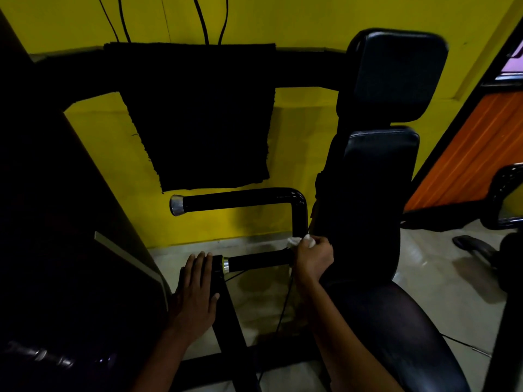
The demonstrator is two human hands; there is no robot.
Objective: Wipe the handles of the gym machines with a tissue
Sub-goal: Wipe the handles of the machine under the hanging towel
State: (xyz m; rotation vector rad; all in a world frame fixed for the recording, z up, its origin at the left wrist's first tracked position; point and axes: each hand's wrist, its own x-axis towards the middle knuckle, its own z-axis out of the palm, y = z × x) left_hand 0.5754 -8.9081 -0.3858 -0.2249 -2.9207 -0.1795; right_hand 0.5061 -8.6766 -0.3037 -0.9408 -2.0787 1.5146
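A black gym machine stands in front of me with two horizontal handles. The lower handle [257, 262] is a black grip with a silver ring near its left end. My right hand [312, 257] grips a white tissue [300, 241] at the right end of this handle, where it meets the upright black tube. My left hand [196, 292] lies flat with straight fingers on the black frame bar beside the handle's left end. The upper handle [235, 201] sits above, black with a silver end cap, and nothing touches it.
The machine's padded black backrest [396, 77] and seat [396, 321] fill the right side. A black cloth [203, 117] hangs over a bar against the yellow wall. A dark panel rises at left. Pale tiled floor shows below, with another machine's foot [472, 244] at right.
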